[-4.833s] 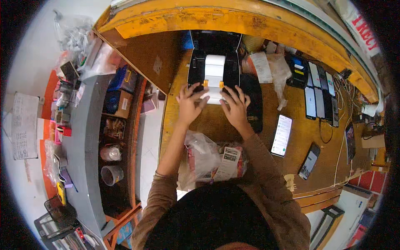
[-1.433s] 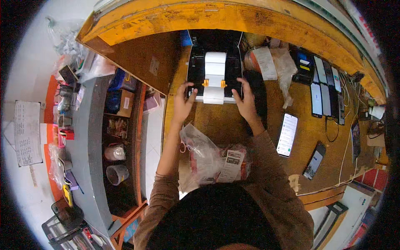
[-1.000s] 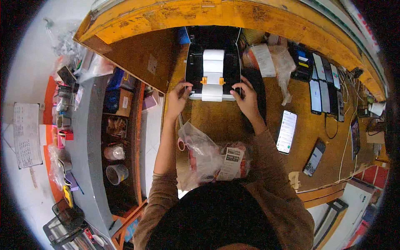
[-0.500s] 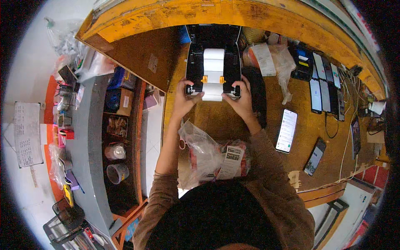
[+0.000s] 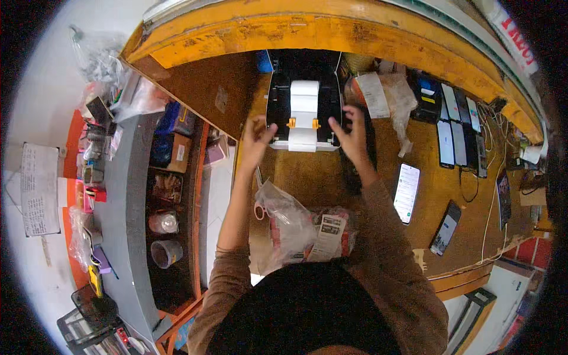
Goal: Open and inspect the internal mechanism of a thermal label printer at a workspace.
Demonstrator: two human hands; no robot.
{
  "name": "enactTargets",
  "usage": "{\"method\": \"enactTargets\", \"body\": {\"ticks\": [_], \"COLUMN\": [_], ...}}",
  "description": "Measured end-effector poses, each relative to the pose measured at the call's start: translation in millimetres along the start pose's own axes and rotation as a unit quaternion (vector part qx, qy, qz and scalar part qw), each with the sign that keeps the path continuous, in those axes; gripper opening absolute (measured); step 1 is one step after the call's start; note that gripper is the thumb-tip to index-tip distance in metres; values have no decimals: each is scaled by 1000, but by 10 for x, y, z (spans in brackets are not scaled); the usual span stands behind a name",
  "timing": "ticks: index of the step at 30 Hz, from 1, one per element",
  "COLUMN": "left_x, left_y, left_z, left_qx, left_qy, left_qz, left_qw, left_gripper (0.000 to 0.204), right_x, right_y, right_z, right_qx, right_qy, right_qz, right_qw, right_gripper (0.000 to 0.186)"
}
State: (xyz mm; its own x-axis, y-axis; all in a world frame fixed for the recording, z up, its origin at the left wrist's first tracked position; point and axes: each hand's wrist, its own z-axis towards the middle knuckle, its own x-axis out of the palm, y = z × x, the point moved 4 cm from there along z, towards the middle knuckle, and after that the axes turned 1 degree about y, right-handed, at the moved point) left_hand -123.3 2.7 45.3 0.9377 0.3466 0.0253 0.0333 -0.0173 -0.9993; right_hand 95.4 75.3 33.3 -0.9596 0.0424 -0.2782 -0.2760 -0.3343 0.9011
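Note:
A black and white label printer [image 5: 327,94] stands with its lid raised at the far middle of the table. Inside it sits a white paper roll [image 5: 305,90], its strip running forward between two yellow guides and hanging over the front edge. At the printer's front left corner is my left hand [image 5: 255,141], fingers apart and holding nothing; its thumb is close to the casing. My right hand [image 5: 354,137] is beside the front right corner, likewise open, thumb and fingers spread. Whether either thumb still touches the printer is hard to tell.
Clear plastic bags with a printed label [image 5: 329,231] lie between my forearms. To the right are a lit phone [image 5: 406,193], a darker phone [image 5: 445,228] and several phones in rows with cables. Yellow wooden edging [image 5: 284,36] crosses above the printer; shelves [image 5: 173,195] stand left.
Both hands have let go of the printer's front corners and moved slightly outward, fingers spreading. The paper strip still lies over the front edge.

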Motion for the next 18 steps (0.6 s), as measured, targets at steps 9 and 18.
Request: {"method": "enactTargets", "body": {"ticks": [9,18], "left_x": [-94,31], "left_y": [-561,-437], "left_z": [1247,1834], "left_qx": [184,219], "left_qy": [-114,41], "left_qz": [178,154], "left_qw": [960,963], "left_gripper": [39,38], "right_x": [69,168], "right_y": [238,131], "right_z": [1219,1658], "right_qx": [-60,-115], "right_qy": [7,31], "right_qz": [104,87], "right_qw": [993,989], "right_gripper": [43,46]}}
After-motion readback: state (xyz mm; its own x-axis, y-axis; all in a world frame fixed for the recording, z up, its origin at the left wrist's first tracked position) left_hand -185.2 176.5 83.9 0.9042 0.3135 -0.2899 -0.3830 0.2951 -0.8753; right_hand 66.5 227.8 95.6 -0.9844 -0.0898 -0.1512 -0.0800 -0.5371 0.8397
